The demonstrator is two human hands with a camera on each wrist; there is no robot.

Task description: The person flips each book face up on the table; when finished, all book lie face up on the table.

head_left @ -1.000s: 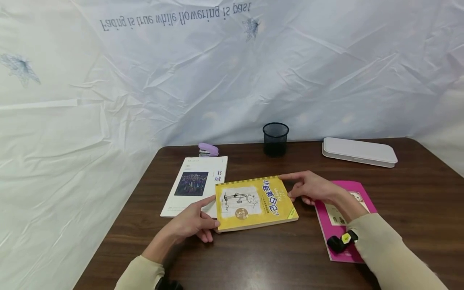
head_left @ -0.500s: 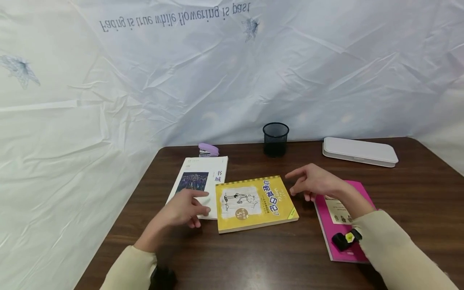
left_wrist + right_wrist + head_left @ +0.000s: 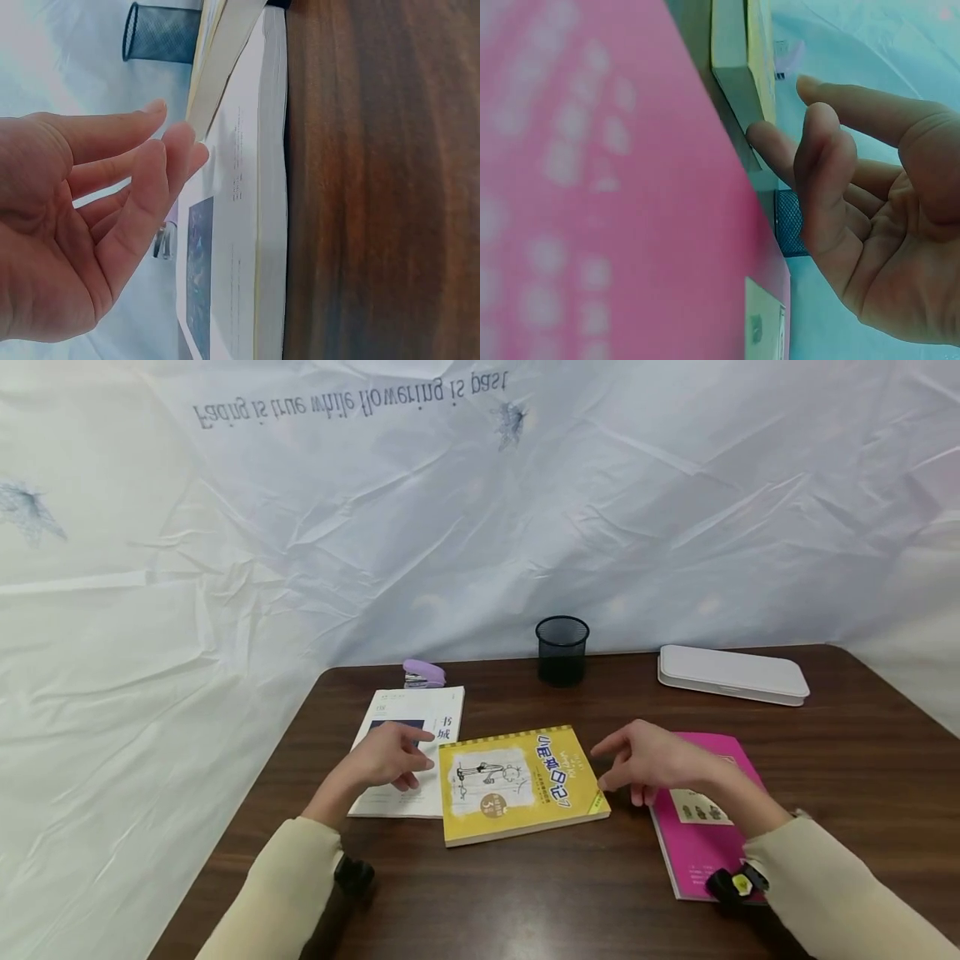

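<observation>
Table point(image 3: 525, 893): dark wood; the books lie toward its near middle, a white case point(image 3: 732, 674) sits toward the far right corner, and a black mesh cup point(image 3: 562, 649) stands at the far edge.
Change: a second ago both hands held the yellow book by its left and right edges; now both are off it and drawn apart, the left one moved out over the white book, the right one pulled back toward the pink book.
Yellow book point(image 3: 521, 782): flat and closed near the middle of the table, between the two hands, its left part lying over the right edge of the white book.
Yellow book axis: long side runs left to right across the table, slightly turned; the printed title reads upside down from the near edge, and the bound thick edge faces the near edge.
White book point(image 3: 408, 750): flat, left of the yellow book, long side running from near to far edge.
Pink book point(image 3: 705, 814): flat, right of the yellow book, apart from it.
Left hand point(image 3: 386, 760): fingers loosely spread, gripping nothing, over the white book; whether it touches the cover cannot be told.
Right hand point(image 3: 648, 764): fingers relaxed and slightly bent, holding nothing, just beside the yellow book's right edge.
Purple stapler point(image 3: 423, 674): at the far edge, beyond the white book.
</observation>
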